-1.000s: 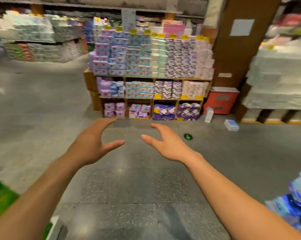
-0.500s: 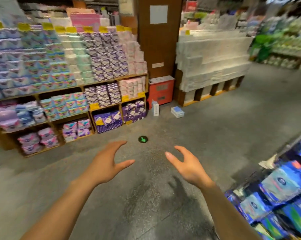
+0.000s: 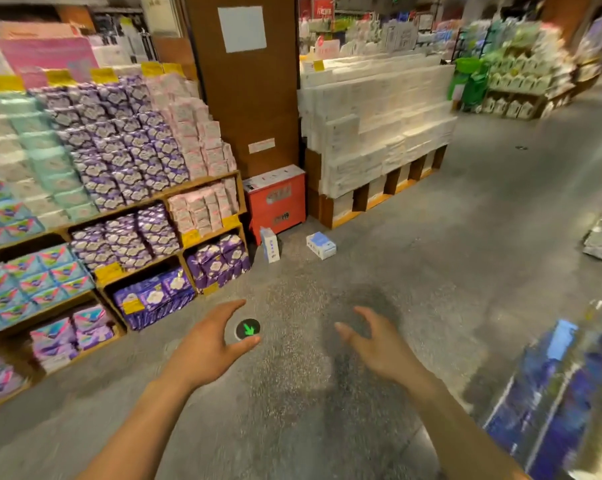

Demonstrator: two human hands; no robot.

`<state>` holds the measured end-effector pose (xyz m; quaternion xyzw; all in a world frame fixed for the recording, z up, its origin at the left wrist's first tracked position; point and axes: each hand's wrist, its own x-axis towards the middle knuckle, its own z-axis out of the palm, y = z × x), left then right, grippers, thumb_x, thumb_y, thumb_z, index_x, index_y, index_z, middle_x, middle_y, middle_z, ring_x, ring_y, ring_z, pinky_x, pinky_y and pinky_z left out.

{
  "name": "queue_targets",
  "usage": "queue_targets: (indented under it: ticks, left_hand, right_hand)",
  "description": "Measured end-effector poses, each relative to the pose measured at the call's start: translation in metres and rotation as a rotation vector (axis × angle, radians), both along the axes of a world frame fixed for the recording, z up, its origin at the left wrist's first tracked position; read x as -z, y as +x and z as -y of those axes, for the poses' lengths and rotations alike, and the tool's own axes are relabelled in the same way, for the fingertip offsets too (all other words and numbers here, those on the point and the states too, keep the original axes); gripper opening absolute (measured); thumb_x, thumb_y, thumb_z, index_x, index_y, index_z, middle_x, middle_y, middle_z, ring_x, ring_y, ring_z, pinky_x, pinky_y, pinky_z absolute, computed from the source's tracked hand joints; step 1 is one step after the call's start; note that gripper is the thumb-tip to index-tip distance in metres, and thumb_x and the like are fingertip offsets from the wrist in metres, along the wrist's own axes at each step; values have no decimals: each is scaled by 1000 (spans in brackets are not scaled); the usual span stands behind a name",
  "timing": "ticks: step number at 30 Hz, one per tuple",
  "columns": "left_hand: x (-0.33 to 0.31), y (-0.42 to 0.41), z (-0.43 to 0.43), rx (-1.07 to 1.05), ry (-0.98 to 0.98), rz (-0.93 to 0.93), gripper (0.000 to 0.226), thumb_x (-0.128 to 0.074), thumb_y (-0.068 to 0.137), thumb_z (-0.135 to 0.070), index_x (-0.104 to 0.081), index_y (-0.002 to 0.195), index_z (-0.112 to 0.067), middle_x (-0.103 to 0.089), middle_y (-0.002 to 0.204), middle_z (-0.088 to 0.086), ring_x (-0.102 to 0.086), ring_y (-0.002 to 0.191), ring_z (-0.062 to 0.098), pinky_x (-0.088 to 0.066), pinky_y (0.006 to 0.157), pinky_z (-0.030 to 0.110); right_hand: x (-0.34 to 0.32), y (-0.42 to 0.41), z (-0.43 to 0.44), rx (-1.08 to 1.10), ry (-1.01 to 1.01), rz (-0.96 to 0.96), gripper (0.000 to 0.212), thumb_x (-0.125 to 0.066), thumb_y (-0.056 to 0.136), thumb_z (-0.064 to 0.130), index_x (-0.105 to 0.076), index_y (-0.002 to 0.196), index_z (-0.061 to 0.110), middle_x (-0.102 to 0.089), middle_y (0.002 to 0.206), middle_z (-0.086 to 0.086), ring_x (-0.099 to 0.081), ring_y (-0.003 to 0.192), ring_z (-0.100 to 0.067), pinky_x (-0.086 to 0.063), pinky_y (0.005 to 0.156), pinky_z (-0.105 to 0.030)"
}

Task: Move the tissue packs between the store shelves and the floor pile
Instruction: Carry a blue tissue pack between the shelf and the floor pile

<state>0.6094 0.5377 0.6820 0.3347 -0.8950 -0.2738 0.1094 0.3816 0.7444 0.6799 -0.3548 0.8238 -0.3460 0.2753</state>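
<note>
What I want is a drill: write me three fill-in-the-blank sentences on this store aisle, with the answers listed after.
1. The left hand and the right hand both hold ____.
2. The round floor marker shows a ____ arrow.
3. The box at the foot of the brown pillar is ____.
Missing words: nothing; green; red.

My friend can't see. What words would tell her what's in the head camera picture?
A person's empty left hand and right hand reach out, fingers spread, over a grey store floor with a green arrow marker. To the left, wooden shelves hold stacked purple, pink and teal packs; two small boxes sit on the floor near a red box.
</note>
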Motion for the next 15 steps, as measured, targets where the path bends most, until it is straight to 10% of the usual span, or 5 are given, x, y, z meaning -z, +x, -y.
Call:
queue_targets:
  ticks: [9, 15]
  left_hand:
    - [54, -161, 169, 50, 97, -3, 94, -52, 71, -83, -37, 149, -33, -43, 151, -9, -57, 100, -3, -42, 93, 24]
    - [68, -294, 308, 104, 105, -11, 92, -52, 74, -85, -39, 149, -32, -45, 152, -6, -50, 131, 14, -45, 104, 32]
  right_hand:
    - [42, -154, 169, 11, 74, 38, 78, -54, 94, 61, -30, 156, 21, -32, 162, -2, -35, 146, -21, -30, 114, -33]
    - [33, -272, 295, 88, 68, 8, 81, -53, 90, 66, -34, 155, 21, -39, 159, -1, -40, 144, -19, -32, 113, -33]
